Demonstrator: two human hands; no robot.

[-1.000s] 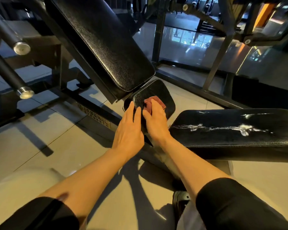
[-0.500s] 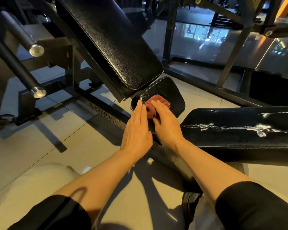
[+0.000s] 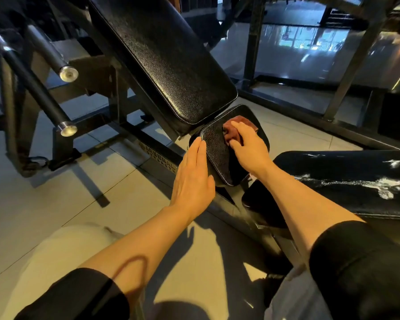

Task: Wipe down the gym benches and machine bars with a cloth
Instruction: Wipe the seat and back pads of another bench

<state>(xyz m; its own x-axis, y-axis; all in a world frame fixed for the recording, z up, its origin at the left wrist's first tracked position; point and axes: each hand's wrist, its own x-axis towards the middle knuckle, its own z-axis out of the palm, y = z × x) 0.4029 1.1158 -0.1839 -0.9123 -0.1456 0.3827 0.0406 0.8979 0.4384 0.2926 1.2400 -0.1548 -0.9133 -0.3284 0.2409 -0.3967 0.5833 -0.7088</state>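
Observation:
A small black seat pad [image 3: 217, 148] sits below the tilted black backrest [image 3: 166, 58] of an incline bench. A reddish-brown cloth [image 3: 237, 127] lies bunched on the pad's far part. My right hand [image 3: 247, 146] covers the cloth and presses it onto the pad, fingers bent over it. Against the pad's left edge rests my left hand [image 3: 193, 181], flat with straight fingers. A second black bench [image 3: 346, 183] with worn white patches lies to the right.
Two black bars with metal end caps [image 3: 68, 73] [image 3: 67, 129] stick out at the left. Dark steel frame posts [image 3: 252, 40] stand behind on a glossy tiled floor [image 3: 83, 199]. My knees and dark sleeves fill the bottom.
My right hand has slid the cloth farther up and to the right on the seat pad. My left hand has parted from it and now lies along the pad's left edge.

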